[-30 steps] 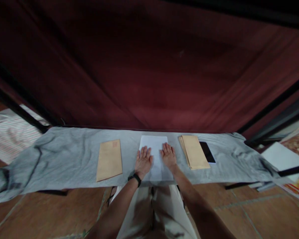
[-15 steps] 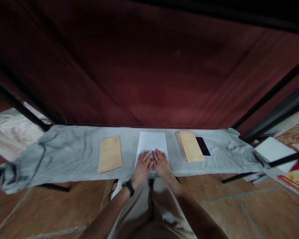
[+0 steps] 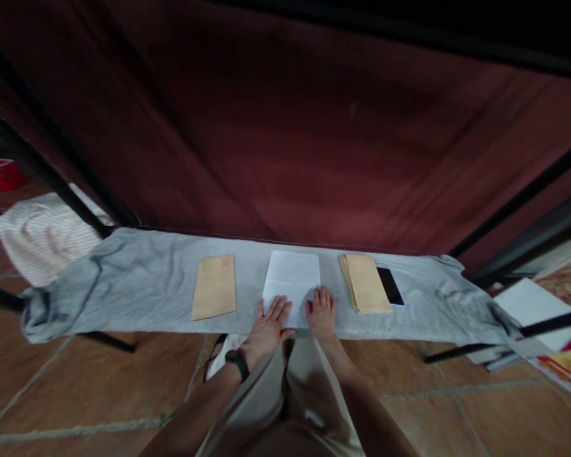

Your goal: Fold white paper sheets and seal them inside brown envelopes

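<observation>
A white sheet of paper (image 3: 292, 273) with a faint crease across it lies flat in front of me on the grey cloth (image 3: 147, 285). My left hand (image 3: 269, 324) rests on its lower left part, fingers spread and palm down. On the lower right edge lies my right hand (image 3: 321, 312), flat with fingers stretched out. To the left of the paper is a single brown envelope (image 3: 214, 289) with a reddish mark at its top right. Right of the paper sits a small fanned stack of brown envelopes (image 3: 367, 284).
A dark smartphone (image 3: 390, 285) lies partly beside the envelope stack. A dark red panel (image 3: 285, 158) rises behind the cloth-covered surface. Striped fabric (image 3: 50, 235) hangs at the left, and white boards (image 3: 533, 311) stand at the right. Tiled floor (image 3: 438, 406) shows below.
My hands have moved apart from the middle of the paper toward its lower left and lower right edges. More of the paper shows between them. The view has shifted slightly.
</observation>
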Action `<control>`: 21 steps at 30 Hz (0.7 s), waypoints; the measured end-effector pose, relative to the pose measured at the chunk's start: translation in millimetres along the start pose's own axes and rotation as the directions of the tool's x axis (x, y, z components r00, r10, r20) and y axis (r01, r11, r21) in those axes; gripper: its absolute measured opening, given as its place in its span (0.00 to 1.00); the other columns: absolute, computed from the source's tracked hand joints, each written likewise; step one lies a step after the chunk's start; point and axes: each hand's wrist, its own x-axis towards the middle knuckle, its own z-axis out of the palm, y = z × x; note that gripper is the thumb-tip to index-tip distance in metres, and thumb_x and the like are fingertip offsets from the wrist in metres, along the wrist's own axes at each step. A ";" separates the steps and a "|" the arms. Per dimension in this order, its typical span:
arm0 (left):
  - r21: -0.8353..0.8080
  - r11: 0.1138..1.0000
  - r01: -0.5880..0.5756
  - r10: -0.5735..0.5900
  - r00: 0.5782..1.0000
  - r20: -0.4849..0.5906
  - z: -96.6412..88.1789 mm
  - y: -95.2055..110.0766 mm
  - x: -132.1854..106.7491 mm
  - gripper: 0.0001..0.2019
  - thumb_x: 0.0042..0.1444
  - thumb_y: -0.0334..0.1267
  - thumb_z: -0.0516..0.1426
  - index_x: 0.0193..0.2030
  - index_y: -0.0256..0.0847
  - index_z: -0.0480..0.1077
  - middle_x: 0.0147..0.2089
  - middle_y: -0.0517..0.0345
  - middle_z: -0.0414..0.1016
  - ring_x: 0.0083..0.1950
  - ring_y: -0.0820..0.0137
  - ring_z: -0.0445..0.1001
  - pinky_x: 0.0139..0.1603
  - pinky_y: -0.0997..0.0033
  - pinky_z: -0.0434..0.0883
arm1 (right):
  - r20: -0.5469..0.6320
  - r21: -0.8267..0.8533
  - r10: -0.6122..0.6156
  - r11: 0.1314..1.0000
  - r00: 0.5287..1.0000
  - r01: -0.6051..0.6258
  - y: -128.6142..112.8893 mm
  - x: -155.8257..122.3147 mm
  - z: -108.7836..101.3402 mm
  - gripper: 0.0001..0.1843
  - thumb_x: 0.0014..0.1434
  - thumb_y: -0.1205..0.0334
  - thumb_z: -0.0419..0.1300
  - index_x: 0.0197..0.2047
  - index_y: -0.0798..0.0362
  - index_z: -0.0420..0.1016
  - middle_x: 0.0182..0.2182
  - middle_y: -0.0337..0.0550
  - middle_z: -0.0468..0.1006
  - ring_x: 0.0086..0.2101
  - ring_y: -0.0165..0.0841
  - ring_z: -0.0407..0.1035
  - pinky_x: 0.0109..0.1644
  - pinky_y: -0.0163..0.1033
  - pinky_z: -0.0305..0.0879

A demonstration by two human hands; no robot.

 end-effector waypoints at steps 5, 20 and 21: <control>-0.014 1.000 0.016 -0.016 1.000 0.016 -1.9 1.3 3.1 0.28 0.69 0.53 0.48 0.73 0.49 0.57 0.76 0.49 0.56 0.77 0.55 0.51 0.73 0.33 0.47 | -0.005 0.097 0.004 0.995 1.000 -0.003 14.3 7.6 3.3 0.25 0.69 0.64 0.48 0.65 0.60 0.69 0.61 0.60 0.73 0.62 0.44 0.66 0.68 0.55 0.55; -0.027 0.992 -0.121 0.123 0.984 0.129 -11.1 -2.4 36.3 0.23 0.71 0.42 0.48 0.71 0.52 0.61 0.74 0.50 0.60 0.75 0.56 0.57 0.72 0.36 0.54 | 0.188 0.126 -0.090 0.990 0.978 0.067 -15.8 50.1 -29.2 0.25 0.69 0.64 0.49 0.67 0.54 0.68 0.69 0.52 0.64 0.67 0.41 0.58 0.71 0.51 0.52; -0.040 0.991 -0.131 0.135 0.981 0.136 -11.7 -2.1 34.5 0.22 0.71 0.42 0.48 0.71 0.52 0.61 0.73 0.50 0.61 0.74 0.57 0.58 0.72 0.36 0.53 | 0.185 0.164 -0.120 0.982 0.975 0.089 -19.5 48.7 -22.4 0.25 0.69 0.64 0.48 0.67 0.55 0.68 0.69 0.52 0.64 0.67 0.39 0.59 0.70 0.47 0.55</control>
